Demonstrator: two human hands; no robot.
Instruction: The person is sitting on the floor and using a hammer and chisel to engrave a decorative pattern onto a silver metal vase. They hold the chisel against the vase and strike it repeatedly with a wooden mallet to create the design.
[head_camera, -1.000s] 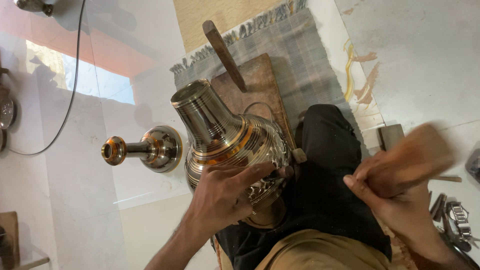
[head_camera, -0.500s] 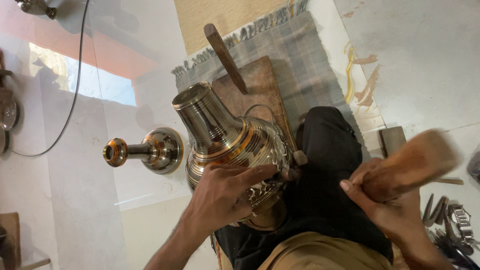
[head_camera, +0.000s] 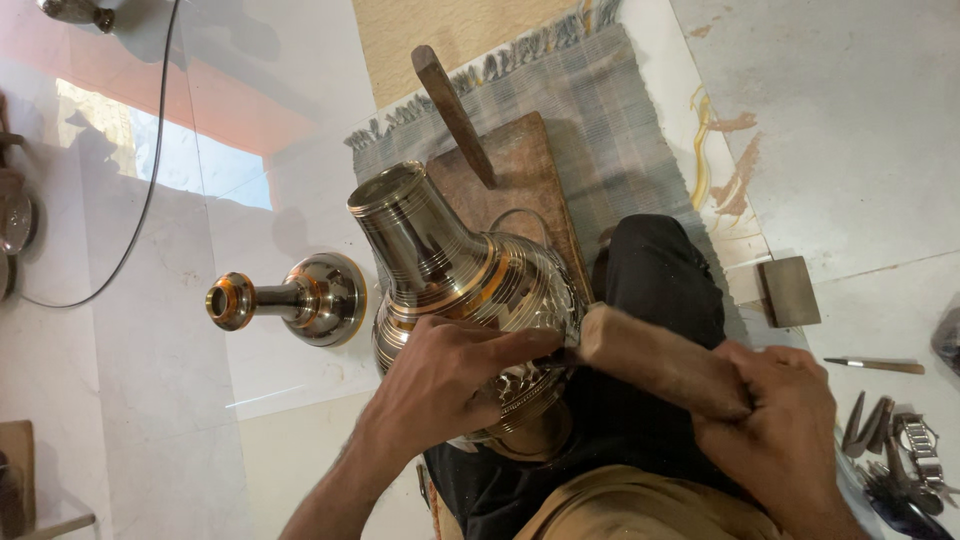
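Both your hands work the metal vase: your left hand grips its patterned belly, your right hand clenches a wooden mallet touching it

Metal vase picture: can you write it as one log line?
left hand: steadies metal vase | right hand: holds wooden mallet at vase belly | vase over wooden board | metal stand beside

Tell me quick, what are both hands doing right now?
Left hand: closed, fingertips pinching something small against the metal vase; what it is cannot be told.
Right hand: closed around a wooden mallet.
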